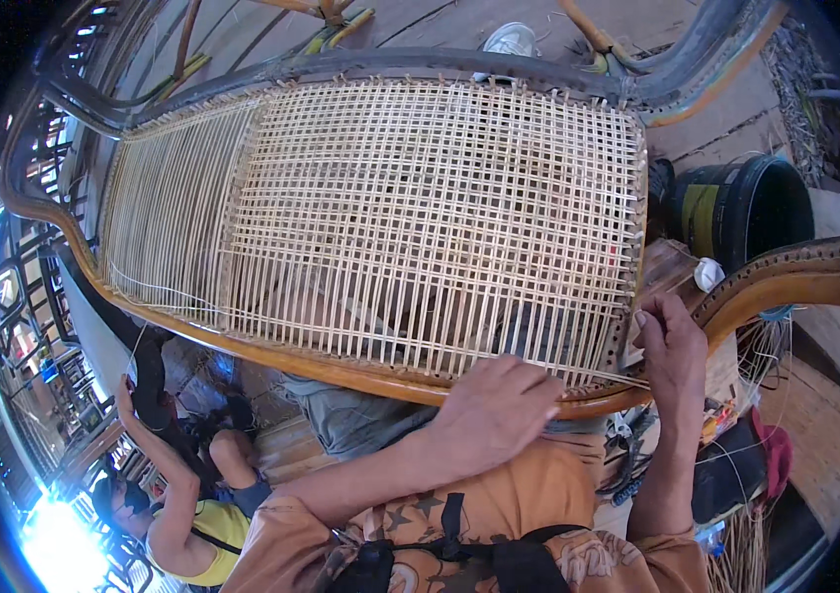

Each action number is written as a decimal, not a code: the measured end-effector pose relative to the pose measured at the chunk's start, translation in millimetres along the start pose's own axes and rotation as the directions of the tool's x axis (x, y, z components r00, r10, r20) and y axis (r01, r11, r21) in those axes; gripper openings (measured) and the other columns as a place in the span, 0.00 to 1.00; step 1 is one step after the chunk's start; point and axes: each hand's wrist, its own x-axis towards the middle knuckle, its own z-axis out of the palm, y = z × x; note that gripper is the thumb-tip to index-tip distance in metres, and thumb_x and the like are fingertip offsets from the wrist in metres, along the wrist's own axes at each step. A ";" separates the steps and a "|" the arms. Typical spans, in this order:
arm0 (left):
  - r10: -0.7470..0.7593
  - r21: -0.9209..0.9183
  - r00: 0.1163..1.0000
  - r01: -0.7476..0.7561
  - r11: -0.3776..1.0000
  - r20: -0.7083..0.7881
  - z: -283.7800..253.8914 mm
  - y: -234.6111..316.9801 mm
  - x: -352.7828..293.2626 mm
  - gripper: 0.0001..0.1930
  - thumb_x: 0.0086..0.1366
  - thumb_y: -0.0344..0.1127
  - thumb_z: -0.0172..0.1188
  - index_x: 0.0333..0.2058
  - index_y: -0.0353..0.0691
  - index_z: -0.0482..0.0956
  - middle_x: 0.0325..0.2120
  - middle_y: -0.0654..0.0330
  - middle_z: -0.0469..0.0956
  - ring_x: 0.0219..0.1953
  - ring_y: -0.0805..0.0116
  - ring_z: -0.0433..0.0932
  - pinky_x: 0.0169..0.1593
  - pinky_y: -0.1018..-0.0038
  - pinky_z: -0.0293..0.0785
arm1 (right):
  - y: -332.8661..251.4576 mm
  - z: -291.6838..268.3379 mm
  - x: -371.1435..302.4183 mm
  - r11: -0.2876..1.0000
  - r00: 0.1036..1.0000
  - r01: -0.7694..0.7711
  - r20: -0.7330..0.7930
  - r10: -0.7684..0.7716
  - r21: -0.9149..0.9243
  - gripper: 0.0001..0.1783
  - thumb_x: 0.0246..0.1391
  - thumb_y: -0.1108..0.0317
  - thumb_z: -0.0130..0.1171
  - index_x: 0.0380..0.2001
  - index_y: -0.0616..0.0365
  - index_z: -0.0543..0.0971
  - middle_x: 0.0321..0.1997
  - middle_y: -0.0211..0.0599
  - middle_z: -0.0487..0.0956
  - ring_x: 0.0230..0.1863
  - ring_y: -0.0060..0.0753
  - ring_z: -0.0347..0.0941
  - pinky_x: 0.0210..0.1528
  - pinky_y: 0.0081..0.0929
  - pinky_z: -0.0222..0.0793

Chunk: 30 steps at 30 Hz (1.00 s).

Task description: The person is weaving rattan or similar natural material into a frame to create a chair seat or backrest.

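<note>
A woven cane panel (420, 188) fills the middle of a curved brown wooden frame (271, 351) in front of me. Its upper right part is an open square mesh; toward the left and the near edge the strands mostly run one way. My left hand (499, 400) lies across the near rail with its fingers bent and pressed together, the fingertips partly hidden. A pale cane strand (613, 377) runs along the near right edge, between my two hands. My right hand (675, 346) is at the panel's right corner, thumb and fingers pinched; what they hold is too small to make out.
A dark bucket (776, 212) stands to the right, behind the frame's curved arm (786, 287). Low on the right are a red cloth (774, 450) and bundled cane strands (741, 553). A person in a yellow top (204, 539) sits at the lower left, one arm raised toward the frame.
</note>
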 end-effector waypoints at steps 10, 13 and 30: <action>-0.115 0.273 0.979 0.158 0.949 -0.168 7.3 -14.3 -0.2 0.29 0.56 0.48 0.59 0.52 0.35 0.69 0.52 0.53 0.64 0.57 0.51 0.59 0.58 0.56 0.56 | -24.4 42.7 -8.8 0.872 0.895 0.446 0.080 -0.439 -0.203 0.03 0.53 0.69 0.54 0.30 0.54 0.72 0.27 0.42 0.75 0.32 0.50 0.75 0.32 0.42 0.71; -0.182 0.249 0.973 0.213 0.945 -0.142 5.1 -14.4 5.1 0.34 0.56 0.52 0.58 0.53 0.31 0.67 0.53 0.51 0.63 0.57 0.50 0.58 0.58 0.55 0.55 | -29.0 58.2 -1.8 0.847 0.893 0.450 0.166 -0.418 -0.284 0.03 0.53 0.69 0.52 0.32 0.54 0.72 0.29 0.43 0.76 0.30 0.52 0.75 0.31 0.43 0.71; -0.071 0.297 0.965 0.147 0.943 -0.254 5.2 -35.6 -8.1 0.25 0.55 0.43 0.58 0.48 0.34 0.71 0.49 0.53 0.68 0.55 0.53 0.63 0.57 0.57 0.58 | -26.5 73.4 5.5 0.900 0.961 0.261 0.184 -0.208 -0.349 0.07 0.56 0.66 0.50 0.35 0.54 0.74 0.34 0.45 0.76 0.36 0.53 0.74 0.37 0.43 0.69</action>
